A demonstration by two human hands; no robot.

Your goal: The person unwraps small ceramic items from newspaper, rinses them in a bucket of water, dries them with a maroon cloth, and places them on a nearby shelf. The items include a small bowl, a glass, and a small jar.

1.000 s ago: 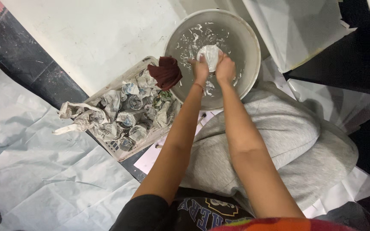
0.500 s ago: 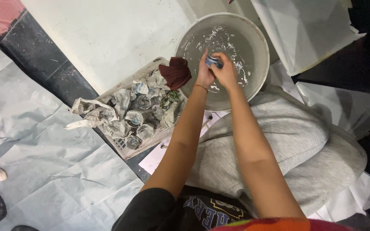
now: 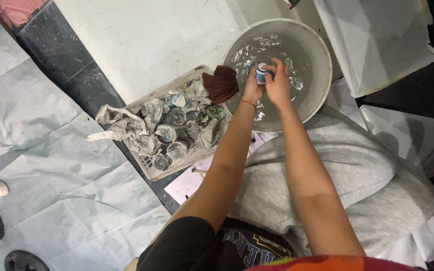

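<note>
Left hand (image 3: 252, 89) and right hand (image 3: 279, 83) together, both clamped on 1 small blue-and-white cup (image 3: 261, 74) over water-filled basin (image 3: 322, 55); basket (image 3: 152, 171) of newspaper-wrapped bundles left of them.

One round grey plastic basin (image 3: 322, 60) holding water; one small blue-and-white ceramic cup (image 3: 260, 74); two bare hands, left hand (image 3: 252, 88) and right hand (image 3: 279, 84); one white slatted plastic basket (image 3: 152, 170); one dark red crumpled cloth (image 3: 220, 83); newspaper-wrapped bundles (image 3: 177, 125) in the basket, over a dozen, exact count unclear.
</note>
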